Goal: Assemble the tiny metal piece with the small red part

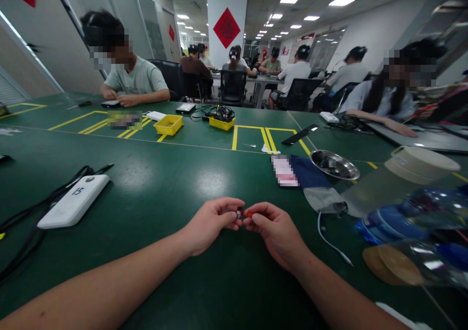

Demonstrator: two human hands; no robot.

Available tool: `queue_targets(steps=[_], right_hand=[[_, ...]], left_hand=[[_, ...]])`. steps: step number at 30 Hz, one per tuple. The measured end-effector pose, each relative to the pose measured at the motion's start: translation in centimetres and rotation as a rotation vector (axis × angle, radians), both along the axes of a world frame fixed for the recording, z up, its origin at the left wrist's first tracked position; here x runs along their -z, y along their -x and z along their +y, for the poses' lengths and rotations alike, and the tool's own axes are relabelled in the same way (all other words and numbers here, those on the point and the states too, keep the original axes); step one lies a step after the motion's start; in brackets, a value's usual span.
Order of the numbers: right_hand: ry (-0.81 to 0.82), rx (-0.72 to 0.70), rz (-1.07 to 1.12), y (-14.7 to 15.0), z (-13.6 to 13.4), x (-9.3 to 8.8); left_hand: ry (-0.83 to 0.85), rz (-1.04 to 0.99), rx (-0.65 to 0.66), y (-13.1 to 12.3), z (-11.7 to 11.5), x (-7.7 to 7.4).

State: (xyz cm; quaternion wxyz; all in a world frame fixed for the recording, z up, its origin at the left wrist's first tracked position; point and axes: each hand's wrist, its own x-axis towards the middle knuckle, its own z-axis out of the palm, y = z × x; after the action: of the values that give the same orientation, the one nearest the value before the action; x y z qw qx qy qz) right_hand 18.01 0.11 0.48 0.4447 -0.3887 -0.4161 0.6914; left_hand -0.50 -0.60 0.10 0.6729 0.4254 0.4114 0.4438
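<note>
Your forearms point(120, 276) angle inward over the green table point(164, 174); your left hand point(215, 223) pinches a small dark-and-white piece point(239, 213), your right hand point(278, 230) a red-orange piece point(250, 214), held close together, presumably for steadiness.

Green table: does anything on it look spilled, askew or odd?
Black cables overflow the right yellow tray onto the table, looking untidy. The bottles at far right look tilted; whether they're lying down is unclear.
</note>
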Motion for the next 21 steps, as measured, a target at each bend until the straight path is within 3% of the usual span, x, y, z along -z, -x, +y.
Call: queue_targets(steps=[10,21], right_hand=[[0.03,0.008,0.062,-0.02,-0.08,-0.2],[-0.029,-0.03,-0.045,0.03,-0.06,-0.03]], left_hand=[[0.064,-0.085,0.018,0.04,-0.14,-0.5],[-0.039,0.036,0.032,0.09,-0.3,-0.38]])
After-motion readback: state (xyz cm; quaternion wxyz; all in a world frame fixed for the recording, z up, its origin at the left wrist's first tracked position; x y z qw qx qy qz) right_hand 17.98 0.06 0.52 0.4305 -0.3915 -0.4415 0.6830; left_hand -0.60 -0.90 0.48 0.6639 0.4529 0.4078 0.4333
